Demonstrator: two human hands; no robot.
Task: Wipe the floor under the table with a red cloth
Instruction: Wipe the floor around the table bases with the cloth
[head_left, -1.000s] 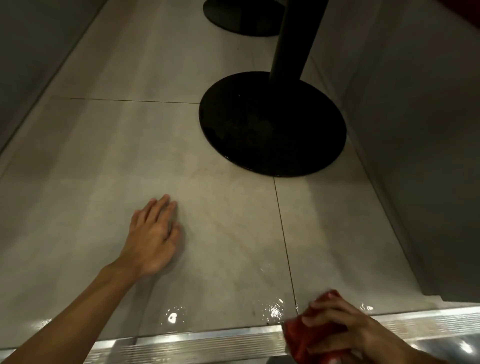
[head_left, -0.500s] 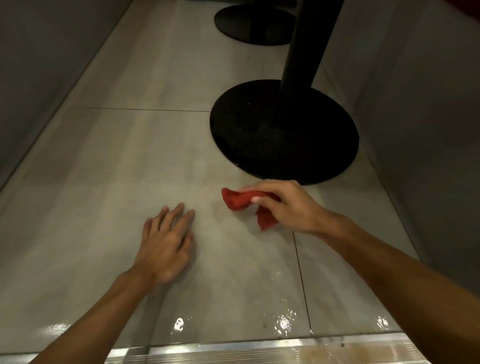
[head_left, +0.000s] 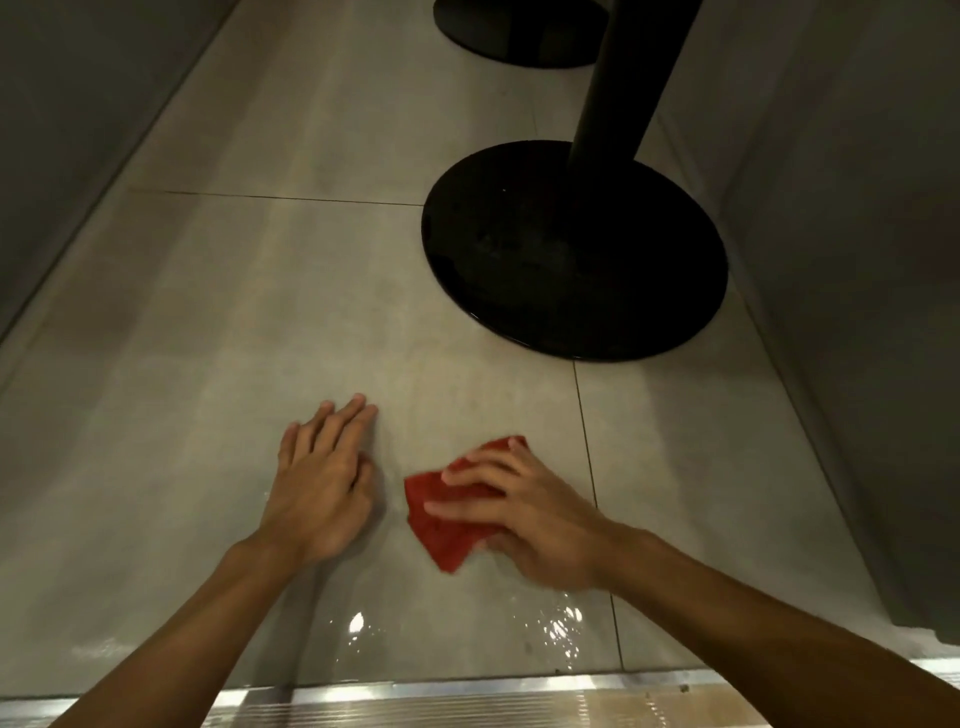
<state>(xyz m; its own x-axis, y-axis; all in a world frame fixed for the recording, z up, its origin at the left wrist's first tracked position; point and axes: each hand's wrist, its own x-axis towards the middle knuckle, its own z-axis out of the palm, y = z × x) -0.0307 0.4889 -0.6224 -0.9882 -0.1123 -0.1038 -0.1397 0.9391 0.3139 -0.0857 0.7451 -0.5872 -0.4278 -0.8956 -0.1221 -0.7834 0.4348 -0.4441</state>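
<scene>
Red cloth (head_left: 441, 535) lies flat on the grey floor (head_left: 208, 364), in front of the round black table foot (head_left: 571, 249) and just left of a thin line (head_left: 586, 457) between two tiles. The right hand (head_left: 530, 514) lies on top of it with its fingers (head_left: 462, 504) stretched out and a bit apart. They press the cloth down and do not curl around it. The thumb is hidden, so I cannot tell what it does. The left hand (head_left: 317, 493) is just beside the cloth, flat on the floor with its fingers straight and close together, and it looks like it props the person up. To wipe well, I think the right hand should push down evenly with the whole palm, so the cloth does not bunch up or slip out. Long, slow strokes that overlap a little would miss fewer spots. Shiny wet drops (head_left: 556, 629) sit close to the metal strip (head_left: 467, 696) at the near edge, so the cloth should go over them too. The floor there may be slippery, so the left hand is better off on a dry part. The cloth should also go right around the black foot and its pole (head_left: 608, 88), up to the grey walls (head_left: 67, 130) on both sides, and on toward a second black foot (head_left: 514, 31) farther back. I think there is a lot of floor left to do.
</scene>
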